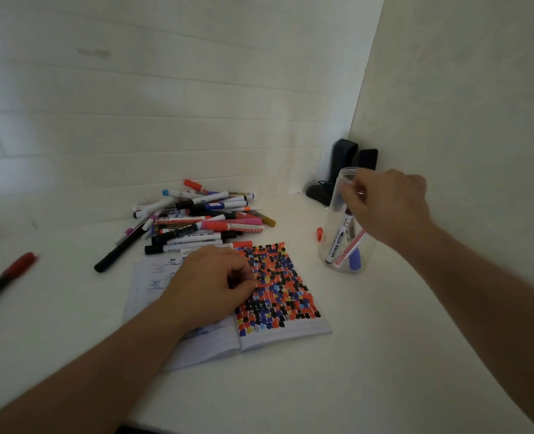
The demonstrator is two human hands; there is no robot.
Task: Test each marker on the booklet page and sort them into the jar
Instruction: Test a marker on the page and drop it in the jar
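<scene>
Open booklet [278,335] lies flat on the white tabletop [369,355], near the front centre; its right page is covered with rows of small marker blots in black, orange-red, blue and some yellow, its left page bears faint printed matter. Left hand [209,283] rests on the booklet across the fold, fingers curled under with the thumb against them; whether anything is pinched there cannot be told. Marker pile [196,220] lies just behind the booklet, touching its far edge: many white-barrelled markers with caps in red, orange, pink, blue, black and gold, crossed over one another, with one long black marker [118,249] slanting out at the left. Clear plastic jar [343,233] stands upright to the right of the booklet, apart from it, and holds several markers leaning inside, among them a white one, a red-and-white one and a blue-capped one. Right hand [387,205] is over the mouth of the jar, fingers bent at the rim and into the opening; blur hides whether they grip a marker. Loose orange-red cap [319,234] lies just left of the jar. Red-and-black pen [6,278] lies alone at the far left edge. Dark objects [343,170] stand in the back corner behind the jar, against the walls.
</scene>
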